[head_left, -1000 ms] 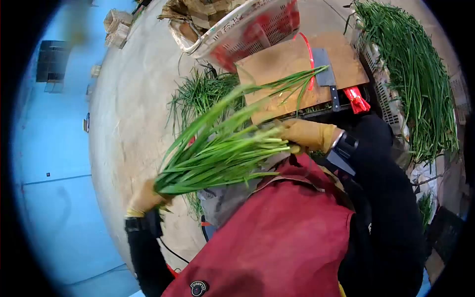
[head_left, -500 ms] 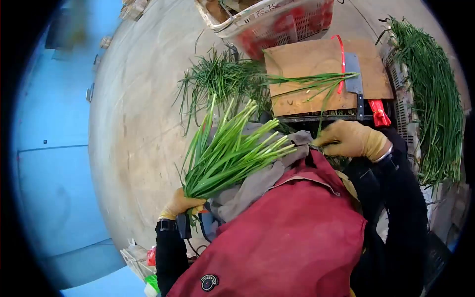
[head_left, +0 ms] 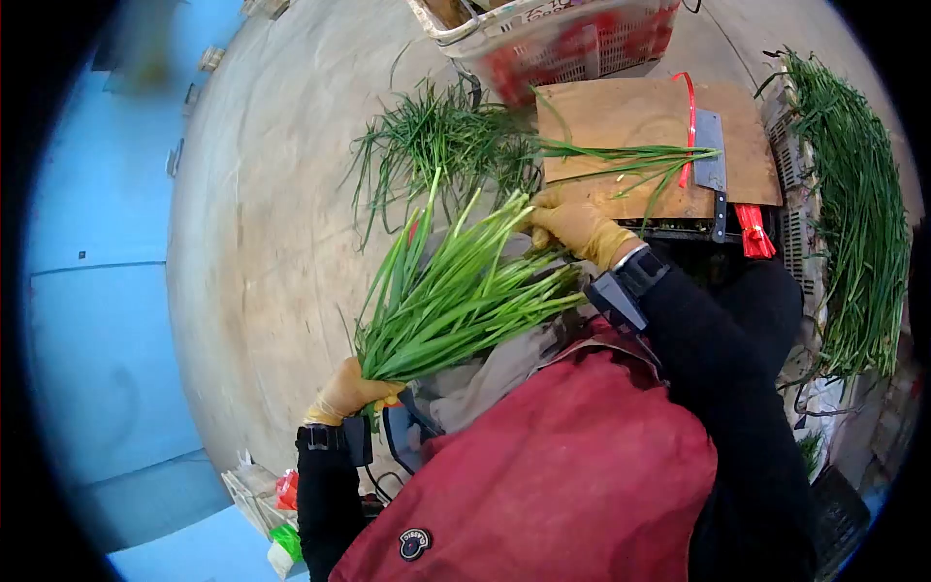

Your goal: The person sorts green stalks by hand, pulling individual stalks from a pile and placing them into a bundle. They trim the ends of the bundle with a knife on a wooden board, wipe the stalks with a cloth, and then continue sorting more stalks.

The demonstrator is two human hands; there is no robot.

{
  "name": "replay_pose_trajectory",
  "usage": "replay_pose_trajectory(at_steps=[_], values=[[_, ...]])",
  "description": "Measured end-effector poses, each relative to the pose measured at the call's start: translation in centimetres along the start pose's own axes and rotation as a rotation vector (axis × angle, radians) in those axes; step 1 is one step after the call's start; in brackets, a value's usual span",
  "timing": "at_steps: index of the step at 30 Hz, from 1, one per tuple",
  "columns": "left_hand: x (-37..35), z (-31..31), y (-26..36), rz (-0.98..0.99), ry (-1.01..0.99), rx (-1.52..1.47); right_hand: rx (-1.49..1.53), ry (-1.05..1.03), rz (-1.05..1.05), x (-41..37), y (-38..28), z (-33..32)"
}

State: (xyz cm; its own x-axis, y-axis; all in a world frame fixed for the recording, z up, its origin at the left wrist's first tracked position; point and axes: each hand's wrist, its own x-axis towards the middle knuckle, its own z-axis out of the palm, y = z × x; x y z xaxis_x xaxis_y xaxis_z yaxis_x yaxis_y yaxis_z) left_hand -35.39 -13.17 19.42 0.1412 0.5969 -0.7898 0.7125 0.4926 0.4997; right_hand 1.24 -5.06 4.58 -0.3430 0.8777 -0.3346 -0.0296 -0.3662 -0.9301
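My left hand (head_left: 351, 393), in a tan glove, grips the lower end of a thick bunch of green chives (head_left: 451, 291) that fans up and to the right over my lap. My right hand (head_left: 574, 222), also gloved, closes on the upper leaf tips of that bunch, just below the wooden cutting board (head_left: 621, 116). A few loose chive stalks (head_left: 630, 160) lie across the board beside a cleaver (head_left: 713, 165) with a red handle.
A loose heap of chives (head_left: 436, 145) lies on the concrete floor left of the board. A white and red plastic basket (head_left: 558, 39) stands behind it. A long pile of chives (head_left: 853, 194) rests on crates at the right. My red apron (head_left: 543, 466) fills the foreground.
My right hand moved left from beside the board's lower edge onto the tips of the bunch. The bunch tilted more upright in my left hand.
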Motion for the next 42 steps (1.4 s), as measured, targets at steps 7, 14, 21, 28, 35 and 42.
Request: replay_pose_trajectory(at_steps=[7, 14, 21, 28, 35, 42], values=[[-0.5, 0.9, 2.0, 0.038, 0.052, 0.032, -0.212, -0.083, -0.116, 1.5, 0.0, 0.7], [-1.0, 0.9, 1.8, 0.083, 0.088, 0.076, 0.164, 0.387, -0.251, -1.3, 0.7, -4.4], [-1.0, 0.5, 1.1, 0.110, 0.053, 0.177, -0.509, 0.044, -0.564, -7.3, 0.3, -3.8], [-2.8, 1.2, 3.7, -0.022, 0.101, 0.186, -0.560, 0.075, -0.696, -5.8, 1.1, 6.3], [-2.7, 0.4, 2.0, 0.017, 0.079, 0.141, 0.120, -0.042, 0.156, -9.6, 3.1, -5.1], [-1.7, 0.1, 1.2, 0.068, 0.033, 0.069, -0.880, -0.024, -0.348, -5.4, 1.6, -1.9]])
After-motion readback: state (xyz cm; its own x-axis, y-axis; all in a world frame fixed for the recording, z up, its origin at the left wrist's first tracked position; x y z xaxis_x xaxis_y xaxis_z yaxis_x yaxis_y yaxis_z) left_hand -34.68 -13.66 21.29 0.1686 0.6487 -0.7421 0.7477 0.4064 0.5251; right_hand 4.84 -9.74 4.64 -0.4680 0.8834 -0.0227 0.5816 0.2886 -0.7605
